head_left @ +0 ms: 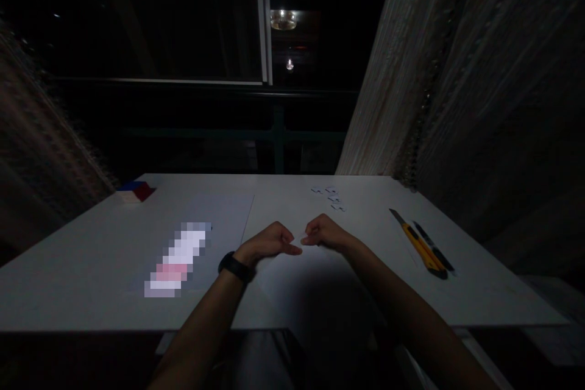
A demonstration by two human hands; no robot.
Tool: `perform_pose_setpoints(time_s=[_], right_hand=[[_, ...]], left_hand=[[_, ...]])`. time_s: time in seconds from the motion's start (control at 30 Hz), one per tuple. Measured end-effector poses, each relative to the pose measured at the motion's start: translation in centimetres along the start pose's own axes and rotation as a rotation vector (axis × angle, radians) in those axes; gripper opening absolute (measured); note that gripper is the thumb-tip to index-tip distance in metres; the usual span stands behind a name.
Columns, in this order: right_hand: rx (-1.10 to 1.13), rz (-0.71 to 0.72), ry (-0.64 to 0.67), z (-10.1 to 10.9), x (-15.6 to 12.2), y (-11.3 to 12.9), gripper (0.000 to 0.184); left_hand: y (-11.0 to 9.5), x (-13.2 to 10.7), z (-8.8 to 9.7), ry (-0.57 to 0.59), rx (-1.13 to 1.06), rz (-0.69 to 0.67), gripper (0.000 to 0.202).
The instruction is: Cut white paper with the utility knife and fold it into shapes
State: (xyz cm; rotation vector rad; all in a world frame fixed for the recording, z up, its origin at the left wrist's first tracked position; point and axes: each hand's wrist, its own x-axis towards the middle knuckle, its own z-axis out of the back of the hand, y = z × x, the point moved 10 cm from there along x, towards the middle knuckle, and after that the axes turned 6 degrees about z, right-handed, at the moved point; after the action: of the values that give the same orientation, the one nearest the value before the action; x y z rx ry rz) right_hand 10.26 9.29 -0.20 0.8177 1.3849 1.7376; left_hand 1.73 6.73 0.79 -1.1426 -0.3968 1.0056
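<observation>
A white sheet of paper [292, 277] lies in front of me and runs toward the table's near edge, with a dark shadow over it. My left hand [269, 241], with a black watch [235, 267] on the wrist, has curled fingers and its thumb pressed at the sheet's far end. Close beside it, my right hand [324, 233] pinches the same far end between thumb and fingers. A small white bit of paper shows between the two hands. Dim light hides exactly how the fingertips grip.
On the right lie a yellow utility knife [423, 250] with its blade out and a dark pen [434, 247]. Several small white jigsaw-like pieces [336, 200] sit at the back. Left are a larger sheet [228, 213], a blurred-out phone-like object [183, 256] and a coloured block [134, 191].
</observation>
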Motion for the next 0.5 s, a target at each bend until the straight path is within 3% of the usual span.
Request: perform_pose_setpoints(time_s=[0.23, 0.33, 0.43, 0.5], right_hand=[[-0.011, 0.033, -0.065, 0.0, 0.6, 0.0, 0.047], [-0.019, 0.051, -0.042, 0.6, 0.2, 0.8, 0.051], [-0.106, 0.060, 0.024, 1.7, -0.5, 1.5, 0.039], [-0.162, 0.047, -0.009, 3.2, -0.8, 1.6, 0.037]], left_hand=[[0.1, 0.1, -0.4, 0.039, 0.044, -0.012, 0.047], [0.7, 0.4, 1.0, -0.057, -0.032, 0.015, 0.048], [1.7, 0.3, 3.1, -0.214, -0.147, 0.071, 0.044], [2.0, 0.2, 3.3, -0.220, -0.223, 0.093, 0.040]])
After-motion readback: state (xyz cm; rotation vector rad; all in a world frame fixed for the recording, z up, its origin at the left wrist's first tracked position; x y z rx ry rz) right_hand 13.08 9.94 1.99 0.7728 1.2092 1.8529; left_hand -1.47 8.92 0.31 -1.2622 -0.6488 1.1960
